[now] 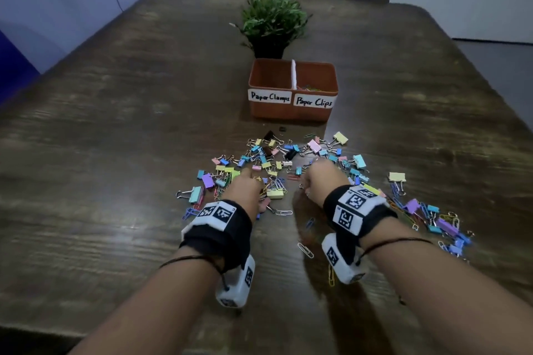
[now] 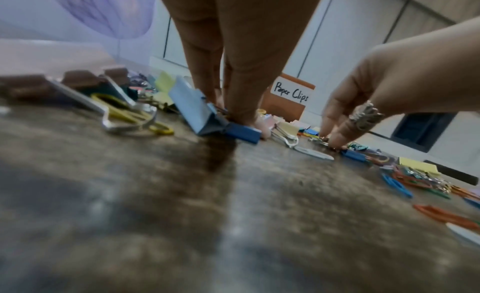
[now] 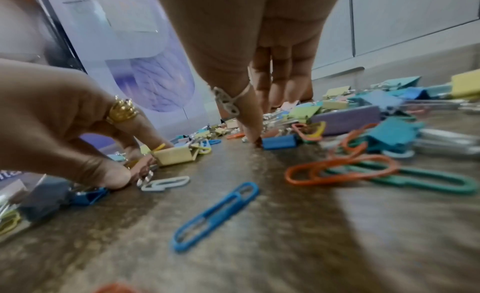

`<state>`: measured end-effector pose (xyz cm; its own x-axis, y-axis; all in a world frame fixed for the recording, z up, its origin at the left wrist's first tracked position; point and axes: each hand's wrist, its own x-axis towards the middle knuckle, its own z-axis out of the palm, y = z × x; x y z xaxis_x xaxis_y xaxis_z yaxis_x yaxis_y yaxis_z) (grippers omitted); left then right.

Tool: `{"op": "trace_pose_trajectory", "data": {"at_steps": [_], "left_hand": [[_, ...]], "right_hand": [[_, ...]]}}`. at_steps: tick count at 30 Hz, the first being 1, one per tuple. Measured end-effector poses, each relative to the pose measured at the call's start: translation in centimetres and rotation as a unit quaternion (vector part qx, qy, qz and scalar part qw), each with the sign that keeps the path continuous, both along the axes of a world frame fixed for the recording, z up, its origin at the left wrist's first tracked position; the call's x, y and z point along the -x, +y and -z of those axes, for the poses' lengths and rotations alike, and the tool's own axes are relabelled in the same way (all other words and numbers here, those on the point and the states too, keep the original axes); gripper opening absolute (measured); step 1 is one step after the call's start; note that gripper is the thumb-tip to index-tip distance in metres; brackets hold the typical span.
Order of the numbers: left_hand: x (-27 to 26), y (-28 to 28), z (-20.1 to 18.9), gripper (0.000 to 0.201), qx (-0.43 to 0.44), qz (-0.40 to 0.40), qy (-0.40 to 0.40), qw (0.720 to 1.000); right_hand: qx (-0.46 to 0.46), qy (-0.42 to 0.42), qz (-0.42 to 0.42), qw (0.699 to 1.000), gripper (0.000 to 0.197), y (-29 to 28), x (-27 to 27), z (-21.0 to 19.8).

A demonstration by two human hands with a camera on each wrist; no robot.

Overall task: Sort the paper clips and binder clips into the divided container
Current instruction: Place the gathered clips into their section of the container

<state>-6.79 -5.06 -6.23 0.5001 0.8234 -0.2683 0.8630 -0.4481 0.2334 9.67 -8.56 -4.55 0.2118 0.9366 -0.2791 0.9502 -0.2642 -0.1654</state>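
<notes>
Loose paper clips (image 1: 305,250) lie nearest on the wooden worktop (image 1: 115,153), a few stray ones between the two wrists. Just beyond, the left hand (image 1: 245,186) reaches fingers-down into the mixed pile, fingertips touching a blue binder clip (image 2: 242,133); whether it has a hold yet cannot be told. The right hand (image 1: 320,179) has its fingers drawn together at the pile beside a small blue clip (image 3: 279,141), seemingly pinching at something small, though what it grips is hidden. Binder clips (image 1: 340,138) spread onward toward the divided container (image 1: 292,89), well beyond the hands, whose right section already holds some paper clips. A clean pick likely means isolating one kind per hand, lifting clear of tangled neighbours, and matching the labels before dropping. A potted plant (image 1: 272,17) stands behind.
</notes>
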Motion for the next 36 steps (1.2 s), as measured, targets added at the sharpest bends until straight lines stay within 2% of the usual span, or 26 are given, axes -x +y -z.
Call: {"op": "trace_pose_trajectory", "data": {"at_steps": [3,5,9,12,15,17,20,21,23,25,27,28,30,32,36], "left_hand": [[0.3,0.3,0.4,0.039,-0.004,0.024,-0.010,1.000],[0.4,0.4,0.5,0.046,-0.012,0.028,0.001,1.000],[-0.2,0.7,0.5,0.040,-0.029,0.083,0.018,0.996],[-0.7,0.5,0.6,0.038,-0.083,0.097,0.084,0.988],[-0.7,-0.2,-0.8,0.036,-0.128,0.110,0.112,0.979],[-0.1,-0.1,-0.8,0.033,-0.132,0.084,0.096,0.983],[0.3,-1.2,-1.3,0.033,-0.098,0.033,0.091,0.990],[0.2,-1.4,-1.3,0.032,-0.102,0.023,0.090,0.990],[-0.3,-1.7,-1.6,0.030,-0.118,0.014,0.111,0.987],[-1.3,-0.1,-0.6,0.018,-0.115,-0.004,0.109,0.987],[-2.3,2.1,0.5,0.013,-0.122,0.003,0.110,0.986],[-2.3,1.7,-0.1,0.009,-0.128,0.001,0.116,0.985],[-1.3,-2.8,-3.3,0.018,-0.147,0.013,0.105,0.983],[-1.0,-5.0,-4.3,0.023,-0.159,0.008,0.085,0.984],[0.5,-8.6,-3.8,0.023,-0.143,0.051,0.071,0.986]], "right_hand": [[-0.042,0.058,-0.029,0.997,0.015,0.9,1.2,-0.4],[-0.030,0.087,-0.036,0.995,0.017,1.1,2.0,-0.7],[-0.014,0.073,-0.022,0.997,0.024,0.8,2.3,0.0],[0.000,0.089,-0.013,0.996,0.022,0.3,2.5,0.4],[0.003,0.080,-0.031,0.996,0.012,-0.2,3.2,-0.7],[-0.020,0.042,-0.045,0.998,0.007,-0.7,3.7,-0.3],[-0.033,-0.039,-0.012,0.999,0.013,-0.7,2.9,2.3],[-0.030,-0.060,-0.017,0.998,0.010,-1.1,2.9,2.4],[-0.050,-0.075,-0.022,0.996,0.017,-2.3,2.8,1.4],[-0.050,-0.041,-0.008,0.998,0.024,-3.7,2.5,-0.1],[-0.065,-0.042,-0.006,0.997,0.016,-5.5,2.3,-1.5],[-0.076,-0.036,-0.002,0.996,0.011,-6.3,2.0,-2.1],[-0.107,-0.016,0.005,0.994,0.018,-7.5,0.9,-2.2],[-0.101,-0.018,0.005,0.995,0.022,-9.4,0.3,-2.3],[-0.059,-0.022,0.005,0.998,0.021,-12.9,0.3,-1.2]]}}
